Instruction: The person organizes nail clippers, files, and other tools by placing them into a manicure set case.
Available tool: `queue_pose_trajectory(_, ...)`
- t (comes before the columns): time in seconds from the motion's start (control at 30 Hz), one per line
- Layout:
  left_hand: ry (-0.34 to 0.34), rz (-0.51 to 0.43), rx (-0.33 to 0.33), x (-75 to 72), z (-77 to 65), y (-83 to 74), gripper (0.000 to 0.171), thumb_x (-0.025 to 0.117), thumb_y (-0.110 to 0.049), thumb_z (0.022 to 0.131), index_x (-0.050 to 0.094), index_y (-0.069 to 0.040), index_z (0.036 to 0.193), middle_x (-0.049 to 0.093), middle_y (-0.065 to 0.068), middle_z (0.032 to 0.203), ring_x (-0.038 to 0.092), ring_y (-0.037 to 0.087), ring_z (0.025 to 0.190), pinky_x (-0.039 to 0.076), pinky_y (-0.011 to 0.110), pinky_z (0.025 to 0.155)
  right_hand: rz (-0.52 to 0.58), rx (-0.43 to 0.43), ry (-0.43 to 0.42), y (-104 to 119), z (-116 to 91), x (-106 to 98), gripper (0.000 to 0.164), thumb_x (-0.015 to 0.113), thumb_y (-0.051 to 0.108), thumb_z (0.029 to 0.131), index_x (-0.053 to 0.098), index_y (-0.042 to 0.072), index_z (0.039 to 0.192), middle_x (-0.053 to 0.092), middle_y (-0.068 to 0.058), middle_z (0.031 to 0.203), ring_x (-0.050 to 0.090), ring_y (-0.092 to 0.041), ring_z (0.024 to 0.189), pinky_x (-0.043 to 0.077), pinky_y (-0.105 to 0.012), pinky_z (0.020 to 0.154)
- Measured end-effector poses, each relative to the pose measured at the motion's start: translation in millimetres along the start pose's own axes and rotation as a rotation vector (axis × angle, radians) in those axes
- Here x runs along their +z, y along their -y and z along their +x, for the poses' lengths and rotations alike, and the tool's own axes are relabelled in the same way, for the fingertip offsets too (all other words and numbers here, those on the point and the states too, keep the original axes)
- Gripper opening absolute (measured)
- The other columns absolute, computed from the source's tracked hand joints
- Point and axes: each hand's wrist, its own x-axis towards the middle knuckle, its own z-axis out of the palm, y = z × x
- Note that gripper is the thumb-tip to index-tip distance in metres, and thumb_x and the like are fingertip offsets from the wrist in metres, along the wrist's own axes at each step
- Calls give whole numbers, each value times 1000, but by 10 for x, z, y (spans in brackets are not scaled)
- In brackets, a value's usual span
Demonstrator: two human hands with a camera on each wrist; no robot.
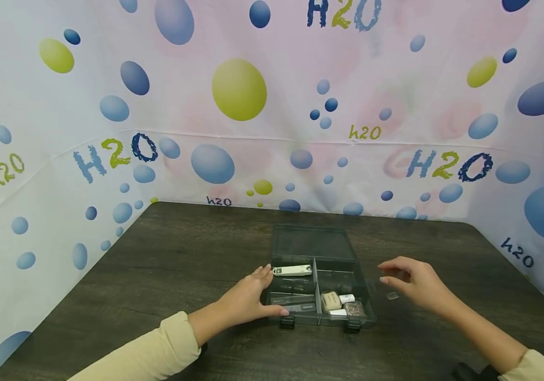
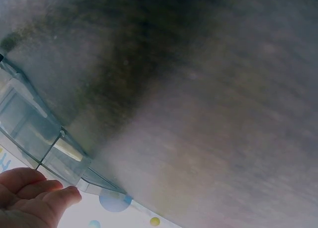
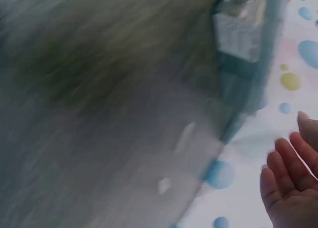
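A dark translucent compartment box (image 1: 311, 243) lies on the table with its lid tipped back. My left hand (image 1: 248, 296) rests along the box's left side, fingers near the back and thumb at the front rim. A white nail clipper (image 1: 293, 271) sits in the back left compartment. Flat grey pieces (image 1: 299, 307) lie at the front left. The front right compartment holds a cream nail polish bottle (image 1: 331, 301), a white-capped item (image 1: 346, 298) and a small glittery container (image 1: 355, 308). To the right of the box, my right hand (image 1: 419, 283) hovers with fingers loosely bent and nothing visible in them.
A small clear piece (image 1: 392, 296) lies on the dark wooden table (image 1: 196, 248) below the right hand. Two black latches stick out from the box's front edge. A white curtain (image 1: 272, 174) with bubbles and lettering surrounds the table's back and sides.
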Motion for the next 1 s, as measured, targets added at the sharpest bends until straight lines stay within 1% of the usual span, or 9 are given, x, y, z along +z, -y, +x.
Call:
queue_pose_trajectory(0.13, -3, -3, -3, -3, -4, 3, 86, 66, -51, 80, 39, 8, 137, 28, 25, 148, 29, 41, 136, 34, 55, 105, -56, 35, -14, -143, -75, 5, 24, 73, 12, 78, 69, 5, 101, 66, -6, 95, 51, 0, 73, 46, -22, 59)
queue_pose_trajectory(0.23, -5, 4, 1, -3, -7, 4, 86, 66, -51, 80, 39, 8, 137, 29, 25, 147, 30, 41, 136, 34, 55, 105, -72, 60, 19, -240, -127, 17, 27, 74, 13, 77, 68, 3, 102, 67, -7, 97, 52, -3, 75, 46, -23, 60)
queue_pose_trajectory(0.33, -3, 3, 2, 2, -7, 7, 86, 66, -51, 80, 39, 8, 137, 29, 25, 147, 30, 41, 136, 34, 55, 105, -53, 85, 80, -322, -177, 45, 29, 74, 13, 76, 68, 1, 102, 66, -8, 95, 52, -2, 72, 46, -21, 59)
queue_pose_trajectory(0.47, -4, 1, -1, 3, -2, 10, 86, 65, -51, 80, 39, 8, 137, 28, 24, 148, 29, 40, 136, 34, 54, 105, -48, 82, 128, -413, -217, 100, 29, 74, 13, 75, 68, 1, 101, 65, -5, 94, 55, -4, 72, 47, -20, 60)
queue_pose_trajectory(0.6, -6, 0, -2, 2, 2, 7, 86, 65, -51, 80, 40, 8, 137, 28, 24, 148, 29, 40, 136, 34, 54, 105, -64, 60, 160, -467, -226, 144, 28, 75, 12, 74, 68, 1, 99, 65, -2, 91, 59, -9, 76, 49, -21, 61)
queue_pose_trajectory(0.7, -5, -2, -5, 4, 1, 4, 86, 65, -52, 80, 39, 7, 137, 28, 24, 148, 29, 40, 136, 34, 54, 105, -65, 71, 184, -482, -225, 166, 26, 75, 11, 74, 67, 0, 97, 65, -4, 90, 60, -11, 76, 50, -22, 62)
queue_pose_trajectory(0.83, -3, -4, -7, 7, 3, 4, 86, 65, -52, 80, 39, 7, 137, 28, 24, 148, 29, 40, 137, 34, 55, 105, -70, 102, 189, -489, -217, 188, 22, 74, 8, 74, 68, 0, 94, 64, -2, 87, 58, -7, 72, 50, -21, 62)
queue_pose_trajectory(1.0, -3, -9, -8, 6, 6, 0, 86, 66, -52, 80, 39, 7, 137, 28, 24, 148, 28, 39, 137, 33, 55, 105, -76, 122, 189, -494, -210, 211, 14, 73, 7, 75, 67, 3, 87, 60, 3, 79, 49, 2, 66, 45, -20, 57)
